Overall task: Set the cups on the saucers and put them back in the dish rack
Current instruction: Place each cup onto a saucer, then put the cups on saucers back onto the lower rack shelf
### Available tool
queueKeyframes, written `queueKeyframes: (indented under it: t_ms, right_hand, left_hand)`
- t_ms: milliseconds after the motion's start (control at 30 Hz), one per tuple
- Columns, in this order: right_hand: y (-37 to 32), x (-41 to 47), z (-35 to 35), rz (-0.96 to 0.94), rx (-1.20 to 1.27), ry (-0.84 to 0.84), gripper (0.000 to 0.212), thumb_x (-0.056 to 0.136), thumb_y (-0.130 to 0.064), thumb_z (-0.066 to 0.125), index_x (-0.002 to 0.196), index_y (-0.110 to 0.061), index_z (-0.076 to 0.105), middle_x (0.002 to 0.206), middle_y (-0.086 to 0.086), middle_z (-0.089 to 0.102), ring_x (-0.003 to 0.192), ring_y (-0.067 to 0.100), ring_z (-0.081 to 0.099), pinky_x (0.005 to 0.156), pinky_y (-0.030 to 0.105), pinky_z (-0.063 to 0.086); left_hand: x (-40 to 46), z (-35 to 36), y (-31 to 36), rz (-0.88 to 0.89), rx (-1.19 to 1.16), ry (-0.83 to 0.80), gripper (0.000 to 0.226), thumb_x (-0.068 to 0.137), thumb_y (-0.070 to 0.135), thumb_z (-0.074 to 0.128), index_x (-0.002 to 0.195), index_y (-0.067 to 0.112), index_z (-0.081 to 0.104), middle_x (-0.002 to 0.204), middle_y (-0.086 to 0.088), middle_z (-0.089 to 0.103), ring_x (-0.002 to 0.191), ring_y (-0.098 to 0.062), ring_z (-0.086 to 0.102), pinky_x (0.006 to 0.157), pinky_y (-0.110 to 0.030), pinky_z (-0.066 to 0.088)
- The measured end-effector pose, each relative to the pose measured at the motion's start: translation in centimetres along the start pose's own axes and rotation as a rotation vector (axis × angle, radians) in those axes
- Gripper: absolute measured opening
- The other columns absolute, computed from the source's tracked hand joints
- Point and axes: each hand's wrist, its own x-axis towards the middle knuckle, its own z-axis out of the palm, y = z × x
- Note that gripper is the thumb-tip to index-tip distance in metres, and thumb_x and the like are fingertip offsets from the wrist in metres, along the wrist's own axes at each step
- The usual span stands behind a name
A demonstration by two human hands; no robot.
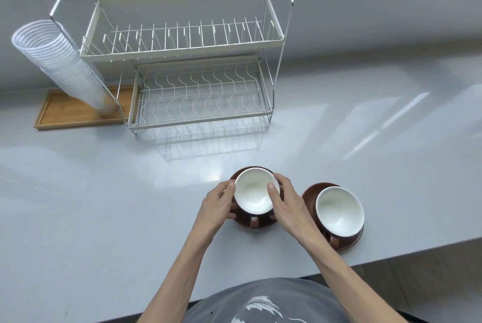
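Two hands, left and right, clasp one of two brown, white-lined cups on its brown saucer near the worktop's front edge; the second cup sits on its saucer just right. One empty two-tier dish rack stands toward the back edge.

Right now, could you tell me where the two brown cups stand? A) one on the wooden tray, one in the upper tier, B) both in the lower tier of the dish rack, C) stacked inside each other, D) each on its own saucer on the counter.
D: the left cup, held between both hands, and the right cup each sit on a brown saucer on the counter; the dish rack holds nothing.
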Motion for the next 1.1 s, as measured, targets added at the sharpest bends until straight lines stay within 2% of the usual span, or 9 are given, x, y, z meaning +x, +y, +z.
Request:
queueKeyframes:
  t_ms: [167, 233, 300, 400, 533, 667, 733, 1000, 1100]
  right_hand:
    - [0.6, 0.2, 0.0, -0.042, -0.18, 0.144, 0.04, 0.103, -0.044, 0.036, 0.139, -0.03, 0.049, 0.132, -0.001, 0.062, 0.124, 0.025, 0.055, 0.103, 0.044, 0.043]
    - [0.8, 0.5, 0.1, -0.036, -0.184, 0.181, 0.041, 0.103, -0.042, 0.036, 0.139, -0.027, 0.05, 0.136, 0.001, 0.059, 0.128, 0.023, 0.051, 0.107, 0.043, 0.04]
    - [1.0, 0.8, 0.3, -0.012, -0.124, 0.173, 0.043, 0.104, -0.041, 0.037, 0.142, -0.024, 0.049, 0.144, 0.003, 0.053, 0.136, 0.021, 0.044, 0.112, 0.038, 0.035]
    - [1.2, 1.2, 0.5, 0.075, -0.007, 0.124, 0.046, 0.104, -0.043, 0.036, 0.143, -0.022, 0.048, 0.144, 0.005, 0.053, 0.137, 0.021, 0.043, 0.112, 0.038, 0.034]
    - [1.2, 1.6, 0.5, 0.129, 0.077, 0.077, 0.042, 0.103, -0.045, 0.035, 0.134, -0.025, 0.056, 0.127, 0.001, 0.061, 0.121, 0.02, 0.052, 0.101, 0.037, 0.041]
    - [1.1, 1.9, 0.7, 0.11, 0.069, 0.106, 0.03, 0.102, -0.044, 0.034, 0.086, -0.032, 0.056, 0.082, -0.008, 0.055, 0.077, 0.01, 0.05, 0.067, 0.029, 0.039]
    - [0.9, 2.1, 0.7, 0.09, 0.059, 0.122, 0.035, 0.102, -0.042, 0.034, 0.075, -0.026, 0.05, 0.07, -0.009, 0.047, 0.068, 0.013, 0.044, 0.063, 0.031, 0.035]
    - [-0.2, 3.5, 0.4, 0.011, 0.035, 0.079, 0.038, 0.103, -0.039, 0.036, 0.097, -0.01, 0.06, 0.08, -0.002, 0.055, 0.077, 0.019, 0.047, 0.067, 0.032, 0.038]
    - [-1.0, 4.3, 0.1, -0.02, 0.022, 0.059, 0.04, 0.103, -0.038, 0.037, 0.106, -0.008, 0.062, 0.093, 0.009, 0.064, 0.082, 0.019, 0.05, 0.069, 0.03, 0.039]
  left_hand:
    - [0.2, -0.3, 0.2, 0.087, 0.264, 0.164, 0.032, 0.095, 0.049, 0.048, 0.117, 0.035, 0.065, 0.112, 0.008, 0.069, 0.094, -0.005, 0.066, 0.086, -0.034, 0.053]
    - [0.5, -0.2, 0.4, 0.143, 0.357, 0.196, 0.033, 0.095, 0.049, 0.047, 0.12, 0.035, 0.064, 0.122, 0.01, 0.063, 0.106, -0.009, 0.062, 0.092, -0.034, 0.048]
    - [1.0, -0.1, 0.5, 0.165, 0.363, 0.17, 0.035, 0.096, 0.048, 0.046, 0.123, 0.034, 0.062, 0.129, 0.01, 0.058, 0.119, -0.011, 0.056, 0.096, -0.032, 0.044]
    - [1.7, -0.1, 0.7, 0.068, 0.212, 0.063, 0.036, 0.096, 0.051, 0.044, 0.125, 0.036, 0.059, 0.124, 0.013, 0.061, 0.117, -0.012, 0.056, 0.097, -0.033, 0.044]
    - [2.4, -0.1, 0.5, -0.008, 0.118, -0.002, 0.04, 0.094, 0.054, 0.045, 0.127, 0.035, 0.06, 0.124, 0.015, 0.06, 0.118, -0.012, 0.054, 0.1, -0.034, 0.044]
    - [2.6, -0.3, 0.5, -0.02, 0.088, -0.03, 0.034, 0.091, 0.054, 0.048, 0.118, 0.04, 0.063, 0.123, 0.011, 0.065, 0.116, -0.015, 0.059, 0.103, -0.046, 0.049]
    - [2.6, -0.4, 0.6, -0.01, 0.09, -0.031, 0.029, 0.09, 0.055, 0.047, 0.11, 0.045, 0.064, 0.116, 0.013, 0.067, 0.111, -0.014, 0.061, 0.101, -0.046, 0.051]
    - [2.3, -1.1, 1.2, -0.002, 0.05, 0.01, 0.034, 0.088, 0.056, 0.047, 0.112, 0.042, 0.067, 0.114, 0.003, 0.07, 0.111, -0.022, 0.065, 0.098, -0.051, 0.053]
    - [2.4, -1.6, 2.0, 0.01, 0.038, 0.025, 0.035, 0.086, 0.055, 0.047, 0.111, 0.042, 0.067, 0.112, 0.003, 0.071, 0.109, -0.022, 0.066, 0.096, -0.051, 0.054]
